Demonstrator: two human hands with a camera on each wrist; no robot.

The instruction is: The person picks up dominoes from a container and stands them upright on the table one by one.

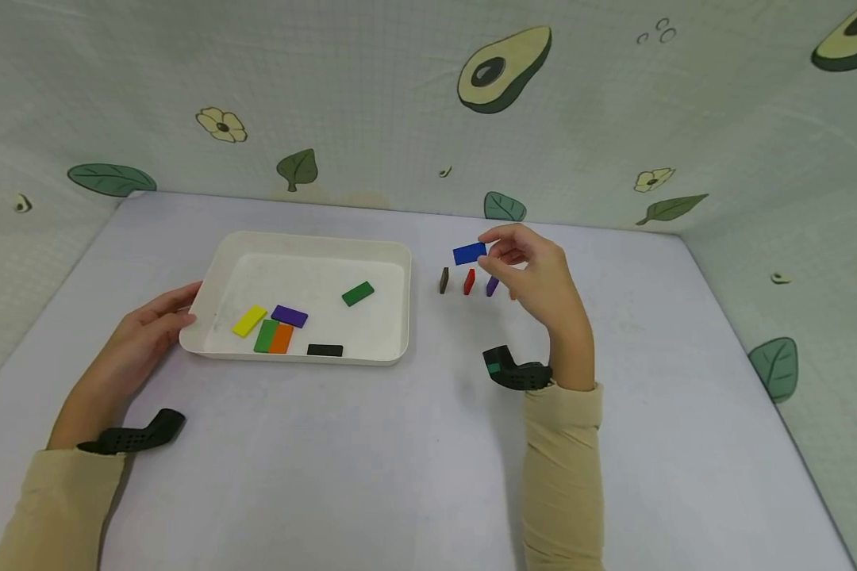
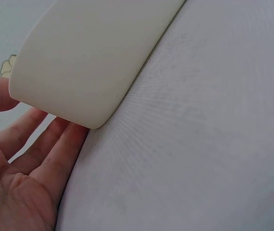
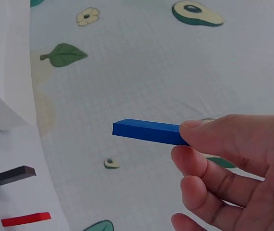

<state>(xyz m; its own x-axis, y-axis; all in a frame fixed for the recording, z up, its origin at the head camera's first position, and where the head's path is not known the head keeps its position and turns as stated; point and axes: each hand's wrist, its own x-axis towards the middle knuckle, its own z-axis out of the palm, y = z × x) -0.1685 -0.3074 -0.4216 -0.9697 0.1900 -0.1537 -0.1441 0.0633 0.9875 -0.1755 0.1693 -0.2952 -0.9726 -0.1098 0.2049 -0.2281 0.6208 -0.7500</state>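
Note:
My right hand [image 1: 532, 274] pinches a blue domino [image 1: 470, 254] between thumb and fingers, up in the air. In the right wrist view this blue domino [image 3: 149, 132] points away from the fingertips. Below it a row of dominoes stands on edge: a dark one [image 1: 444, 280], a red one [image 1: 469, 281], a purple one [image 1: 493, 286] and an orange one [image 1: 513, 295], the last two partly hidden by the hand. My left hand [image 1: 139, 341] holds the left end of a white tray [image 1: 293, 274], thumb at the rim; the tips are partly hidden in the left wrist view.
In the tray lie yellow [image 1: 249, 321], light green [image 1: 265, 336], orange [image 1: 281, 339], purple [image 1: 289, 316], dark green [image 1: 358, 293] and black [image 1: 324, 350] dominoes. A white table [image 1: 314, 476] bears everything. A patterned cloth [image 1: 378, 103] hangs behind and along the sides.

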